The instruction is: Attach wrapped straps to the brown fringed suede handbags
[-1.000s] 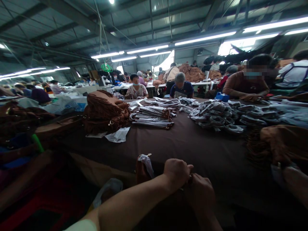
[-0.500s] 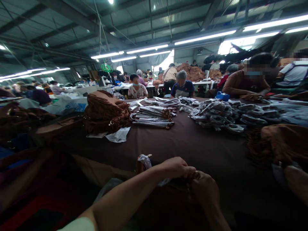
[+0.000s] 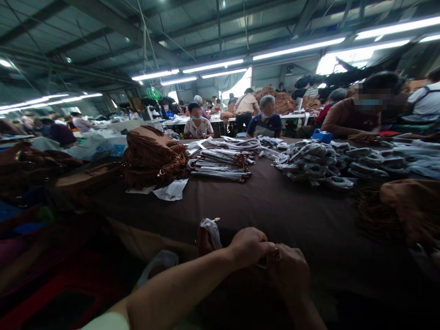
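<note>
My left hand (image 3: 250,246) and my right hand (image 3: 289,268) meet above the near edge of the dark brown tabletop (image 3: 233,201). Both have curled fingers, pinching something small and dark between them that I cannot make out. Beside my left wrist stands a brown strap piece (image 3: 203,238) partly covered with white wrapping (image 3: 212,231), a small metal end sticking out at its top. What hangs beneath my hands is lost in shadow.
Brown fringed bags (image 3: 153,156) are piled at the back left, beside wrapped straps (image 3: 222,165). Plastic-wrapped coils (image 3: 309,160) lie at the back right. Another brown bag (image 3: 412,201) is at the right edge. Several people sit across the table.
My hands remain together, with the right hand turned slightly and drawn closer against the left. The whole view has shifted a little.
</note>
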`<state>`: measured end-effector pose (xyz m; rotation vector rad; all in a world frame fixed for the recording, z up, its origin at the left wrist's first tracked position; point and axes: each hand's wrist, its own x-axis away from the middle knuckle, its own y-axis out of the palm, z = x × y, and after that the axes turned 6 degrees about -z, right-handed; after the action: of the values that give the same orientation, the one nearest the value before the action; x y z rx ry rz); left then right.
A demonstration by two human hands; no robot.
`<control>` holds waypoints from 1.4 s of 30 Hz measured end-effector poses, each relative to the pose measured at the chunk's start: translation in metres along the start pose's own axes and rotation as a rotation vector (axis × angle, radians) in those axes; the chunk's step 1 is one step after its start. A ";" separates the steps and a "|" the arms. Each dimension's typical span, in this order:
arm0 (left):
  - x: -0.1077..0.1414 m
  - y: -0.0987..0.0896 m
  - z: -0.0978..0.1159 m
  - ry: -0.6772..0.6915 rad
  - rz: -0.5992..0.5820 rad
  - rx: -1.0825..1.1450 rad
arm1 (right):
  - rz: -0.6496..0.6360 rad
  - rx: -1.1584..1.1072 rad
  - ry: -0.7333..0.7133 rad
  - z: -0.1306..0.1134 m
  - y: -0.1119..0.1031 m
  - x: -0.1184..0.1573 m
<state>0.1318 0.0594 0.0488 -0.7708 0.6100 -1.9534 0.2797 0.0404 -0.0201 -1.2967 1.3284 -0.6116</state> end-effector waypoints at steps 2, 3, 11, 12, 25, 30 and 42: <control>-0.009 -0.010 0.001 0.001 -0.093 0.034 | 0.010 -0.033 -0.017 0.001 -0.001 0.001; -0.014 -0.014 0.002 0.001 -0.145 0.067 | 0.014 -0.053 -0.021 0.001 -0.001 0.001; -0.033 -0.014 0.015 -0.012 -0.333 0.165 | -0.019 -0.111 0.095 0.005 0.002 0.006; -0.029 -0.009 0.017 0.024 -0.218 0.039 | -0.042 -0.092 0.128 0.005 0.001 0.006; 0.000 -0.004 0.036 0.045 -0.108 -0.246 | 0.001 -0.164 -0.061 0.009 0.006 0.008; -0.006 0.001 0.026 0.260 -0.147 -0.116 | 0.129 -0.281 -0.036 0.015 0.009 0.016; -0.028 -0.001 -0.005 0.119 -0.342 0.246 | 0.087 -0.189 0.017 0.010 0.006 0.012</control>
<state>0.1378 0.0848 0.0385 -0.6379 0.3101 -2.3485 0.2896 0.0347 -0.0322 -1.3790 1.4767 -0.4458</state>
